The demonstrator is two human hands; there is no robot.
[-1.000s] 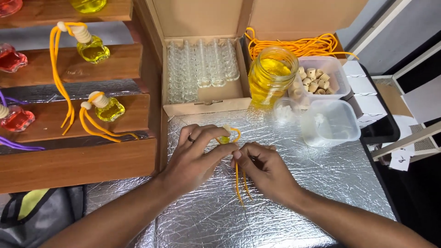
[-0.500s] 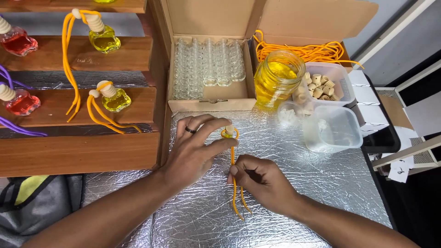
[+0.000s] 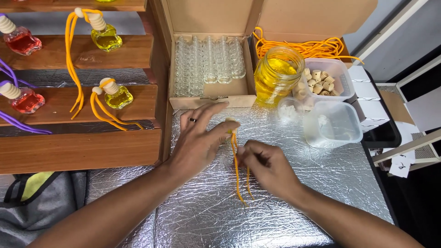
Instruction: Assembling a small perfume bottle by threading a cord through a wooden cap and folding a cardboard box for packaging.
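While the left hand (image 3: 198,142) lies flat-fingered over the foil mat (image 3: 294,183), its thumb and forefinger close on a small bottle (image 3: 231,123) at the mat's centre, just toward twelve o'clock. Only the bottle's pale cap and a hint of yellow show between the fingertips; the rest is hidden. A ring sits on one finger of this hand. From the bottle an orange cord (image 3: 237,165) hangs toward six o'clock as a doubled strand, thin and bright, its two loose ends lying on the foil. The right hand (image 3: 268,167), at four o'clock from the bottle, is curled with its fingertips pinched on the cord partway down. At twelve o'clock stands an open carton (image 3: 211,92) with rows of clear empty vials. At one o'clock is a glass jar (image 3: 277,73) of yellow liquid, and beyond it a loose heap of orange cords (image 3: 308,47). At two o'clock a clear tub (image 3: 327,79) holds wooden caps, and a second, nearly empty tub (image 3: 332,124) stands nearer. At nine to ten o'clock wooden steps (image 3: 78,115) carry finished bottles, yellow (image 3: 118,97) with orange cords and red (image 3: 27,101) with purple ones.
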